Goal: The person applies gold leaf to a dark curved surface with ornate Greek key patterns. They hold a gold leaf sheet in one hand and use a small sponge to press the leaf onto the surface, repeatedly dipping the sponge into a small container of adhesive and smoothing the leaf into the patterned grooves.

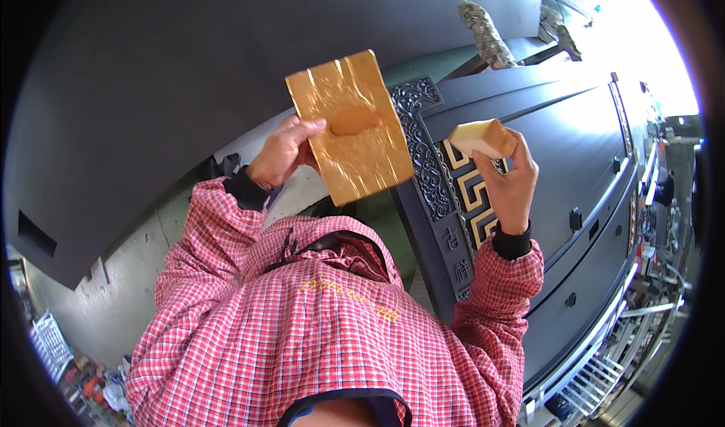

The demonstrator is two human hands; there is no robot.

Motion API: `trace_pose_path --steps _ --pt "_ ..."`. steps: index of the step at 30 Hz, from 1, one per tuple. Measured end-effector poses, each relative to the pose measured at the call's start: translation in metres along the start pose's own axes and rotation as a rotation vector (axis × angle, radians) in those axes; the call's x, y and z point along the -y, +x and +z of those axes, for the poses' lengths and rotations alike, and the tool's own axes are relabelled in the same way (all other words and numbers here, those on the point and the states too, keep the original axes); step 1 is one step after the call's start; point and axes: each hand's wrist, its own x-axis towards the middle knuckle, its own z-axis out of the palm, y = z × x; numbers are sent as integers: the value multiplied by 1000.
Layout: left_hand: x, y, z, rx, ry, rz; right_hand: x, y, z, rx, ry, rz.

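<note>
My left hand [283, 155] grips the left edge of a flat rectangular board [343, 87] covered in crinkled gold foil, thumb on top. An orange-brown oval patch lies near the board's middle. Between the thumb and fingers of my right hand [515, 185] is a cream sponge block [474, 134], stained orange-brown on its right side. The sponge is held apart from the board, over a dark door panel [544, 147]. Gold-coloured key-pattern trim [474, 191] and a dark carved border [428, 151] run along that panel's near left side.
A large dark grey panel [166, 72] with rectangular cut-outs fills the upper left. Behind the door panel stands a wrapped, rough-surfaced post [485, 33]. White metal racks [593, 382] stand at the lower right. Assorted items [94, 389] lie on the floor at the lower left.
</note>
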Motion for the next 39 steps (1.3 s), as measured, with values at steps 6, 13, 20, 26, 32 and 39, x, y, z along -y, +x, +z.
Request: trace_pose_path --steps 6,13,20,26,32,39 --pt "-9 -22 -9 -223 -35 167 -60 25 6 95 140 83" --pt "-14 -45 -12 -336 -99 243 -89 50 22 149 93 98" --pt "-11 -42 -27 -448 -98 234 -123 84 45 177 50 75" --pt "-25 -28 -37 -444 -133 226 -151 111 76 255 86 74" --pt "-20 -18 -49 -460 -142 242 -180 131 105 366 77 25" --pt "-22 -15 -50 -433 -162 262 -179 141 110 495 24 92"
